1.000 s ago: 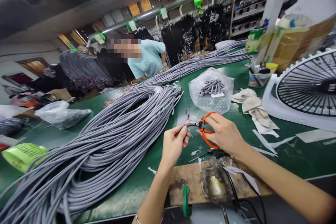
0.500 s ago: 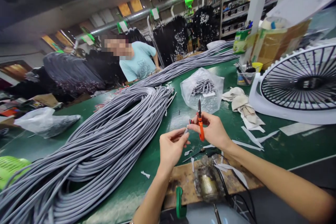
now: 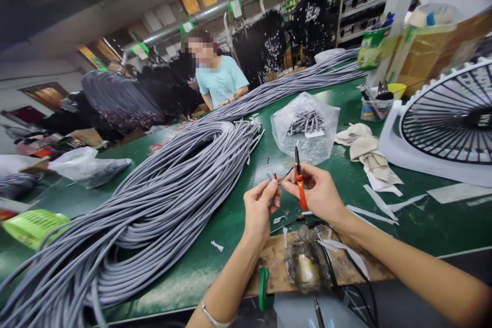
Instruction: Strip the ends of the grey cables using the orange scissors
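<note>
Green desk [image 3: 200, 271] stretches away under a long heap of grey cable [image 3: 172, 189] on the left; a co-worker [image 3: 221, 79] in a light blue shirt stands at the far side, and a white fan [image 3: 392, 148] sits at the right.

A second ago the orange-handled scissors [image 3: 300, 189] lay level, blades reaching to the left fingertips; now they stand nearly upright in the right hand [image 3: 321, 192], blade tips up and clear of the thin wires [image 3: 271, 177]; my reading is that the blades are out of use for the moment and the fingertips have taken over.

Those wires lie between the thumb and fingers of the left hand [image 3: 259, 210], pinched narrow, with the coloured ends poking up just past the thumb tip; the right fingers are curled round the scissors, while the right thumb comes in just beside the wires; whether it also grips one of them I cannot tell, as the gap between the hands is too small to make out.

Beyond the hands, a clear bag [image 3: 326, 123] holds short grey pieces [image 3: 307, 122]; below them lies a stained wooden board [image 3: 269, 256].
</note>
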`<state>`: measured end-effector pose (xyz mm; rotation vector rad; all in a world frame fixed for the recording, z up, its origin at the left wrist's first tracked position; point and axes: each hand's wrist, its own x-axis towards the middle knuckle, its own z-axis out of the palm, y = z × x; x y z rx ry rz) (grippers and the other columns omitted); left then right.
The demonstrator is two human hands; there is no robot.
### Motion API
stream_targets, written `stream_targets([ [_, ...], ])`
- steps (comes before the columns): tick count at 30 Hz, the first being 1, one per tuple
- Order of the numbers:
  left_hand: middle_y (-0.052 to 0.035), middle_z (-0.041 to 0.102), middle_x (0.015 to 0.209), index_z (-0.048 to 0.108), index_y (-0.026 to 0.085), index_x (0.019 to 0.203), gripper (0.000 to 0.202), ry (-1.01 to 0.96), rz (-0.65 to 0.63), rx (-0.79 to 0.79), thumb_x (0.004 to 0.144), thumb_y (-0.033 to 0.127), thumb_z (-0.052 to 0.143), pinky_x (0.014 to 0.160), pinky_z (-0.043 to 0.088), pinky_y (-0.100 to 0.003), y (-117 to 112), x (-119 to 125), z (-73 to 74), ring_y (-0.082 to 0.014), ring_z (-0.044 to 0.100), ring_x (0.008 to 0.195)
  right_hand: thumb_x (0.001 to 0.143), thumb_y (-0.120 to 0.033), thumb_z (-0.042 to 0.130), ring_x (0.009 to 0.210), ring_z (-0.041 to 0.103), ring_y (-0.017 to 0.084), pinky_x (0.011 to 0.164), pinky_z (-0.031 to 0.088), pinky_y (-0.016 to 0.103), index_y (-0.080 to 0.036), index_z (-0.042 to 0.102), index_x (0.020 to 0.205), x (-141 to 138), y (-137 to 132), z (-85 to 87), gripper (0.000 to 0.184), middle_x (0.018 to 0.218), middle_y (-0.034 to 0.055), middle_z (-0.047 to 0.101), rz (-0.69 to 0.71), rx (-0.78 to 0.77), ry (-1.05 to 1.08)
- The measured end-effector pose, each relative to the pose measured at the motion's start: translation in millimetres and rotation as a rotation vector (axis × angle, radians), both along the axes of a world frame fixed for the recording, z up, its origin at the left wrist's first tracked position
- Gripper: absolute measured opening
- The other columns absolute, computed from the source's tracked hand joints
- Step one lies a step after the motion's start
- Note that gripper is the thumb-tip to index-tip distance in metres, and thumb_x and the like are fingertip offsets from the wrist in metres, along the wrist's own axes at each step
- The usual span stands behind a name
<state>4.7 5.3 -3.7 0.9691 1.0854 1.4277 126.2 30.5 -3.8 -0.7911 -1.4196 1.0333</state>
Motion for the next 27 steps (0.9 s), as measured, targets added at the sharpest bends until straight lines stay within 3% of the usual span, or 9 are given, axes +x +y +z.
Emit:
stream_targets([
  [4,0.0017,0.050,0.054,0.060,0.011,0.071,0.031,0.016,0.073,0.000,0.067,0.041,0.066,0.032,0.020,-0.015,-0.1,0.2,0.6,-0.0034,0.036,0.038,0.066,-0.025,0.065,0.058,0.051,0.010,0.059,0.044,0.023,-0.018,0.049,0.063,0.1,-0.3,0.3,0.018,0.063,-0.0024,0.055,-0.026,-0.006,0.015],
  [8,0.0074,0.042,0.050,0.053,0.015,0.072,0.031,0.015,0.072,0.029,0.064,0.040,0.070,0.034,0.018,-0.013,0.3,2.2,-0.7,-0.0009,0.029,0.036,0.065,-0.027,0.066,0.057,0.050,0.010,0.056,0.043,0.022,-0.018,0.047,0.062,0.5,-0.9,2.1,0.021,0.063,-0.0023,0.055,0.012,-0.033,0.016],
  [14,0.0073,0.044,0.050,0.057,0.015,0.074,0.024,0.068,0.091,0.164,0.065,0.032,0.071,0.038,0.024,-0.014,1.1,1.4,-5.4,-0.0016,0.032,0.039,0.064,-0.026,0.068,0.056,0.049,0.009,0.057,0.043,0.021,-0.018,0.046,0.061,-0.2,-1.4,1.1,0.024,0.061,-0.0037,0.052,0.051,-0.039,0.064],
  [22,0.0017,0.051,0.049,0.061,0.011,0.065,0.029,0.060,0.117,0.120,0.071,0.040,0.064,0.033,0.021,-0.016,-3.0,-1.6,-0.2,-0.0036,0.036,0.036,0.061,-0.032,0.070,0.056,0.050,0.010,0.056,0.043,0.022,-0.018,0.047,0.061,-0.3,-0.1,1.7,0.028,0.061,-0.0032,0.052,0.026,-0.104,0.118],
  [27,0.0044,0.051,0.055,0.059,0.015,0.076,0.026,0.011,0.006,0.075,0.067,0.038,0.068,0.034,0.020,-0.014,-2.5,-3.6,3.4,-0.0009,0.032,0.037,0.061,-0.033,0.070,0.054,0.047,0.008,0.054,0.041,0.022,-0.017,0.047,0.060,1.0,-0.8,4.7,0.028,0.060,-0.0038,0.052,0.059,-0.139,0.119],
])
